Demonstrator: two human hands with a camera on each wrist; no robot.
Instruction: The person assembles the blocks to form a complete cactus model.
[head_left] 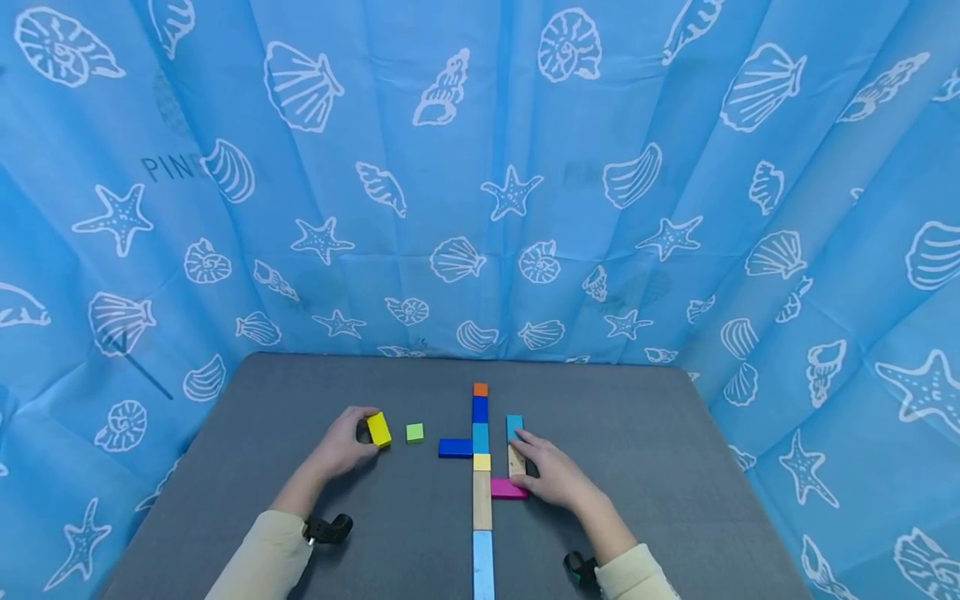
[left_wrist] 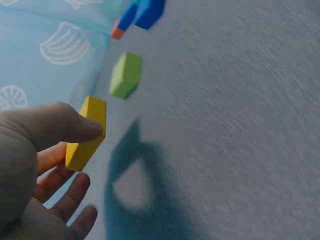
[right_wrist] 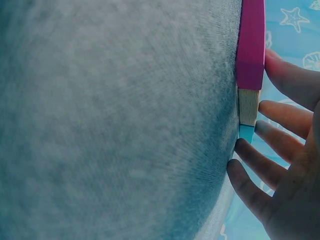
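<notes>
My left hand (head_left: pixel 347 443) pinches a yellow block (left_wrist: pixel 89 137) between thumb and fingers; its shadow falls on the cloth apart from it. Just right of that hand, a light green block (head_left: pixel 415 433) lies on the table. On the other side, my right hand (head_left: pixel 557 471) rests against a short branch of blocks, fingers spread and fairly straight. Its thumb is by the magenta block (right_wrist: pixel 250 47), and its fingertips touch or nearly touch the natural wood block (right_wrist: pixel 248 107) and the teal block (right_wrist: pixel 246 132). The magenta block juts right from a long central column.
The column holds an orange block (head_left: pixel 481 389), a blue block (head_left: pixel 480 409), a pale yellow block (head_left: pixel 482 462), a long wood block (head_left: pixel 482 500) and a light blue block (head_left: pixel 483 562). Leftward juts a dark blue block (head_left: pixel 455 448). A shell-print curtain (head_left: pixel 510 250) surrounds the grey table (head_left: pixel 637 417).
</notes>
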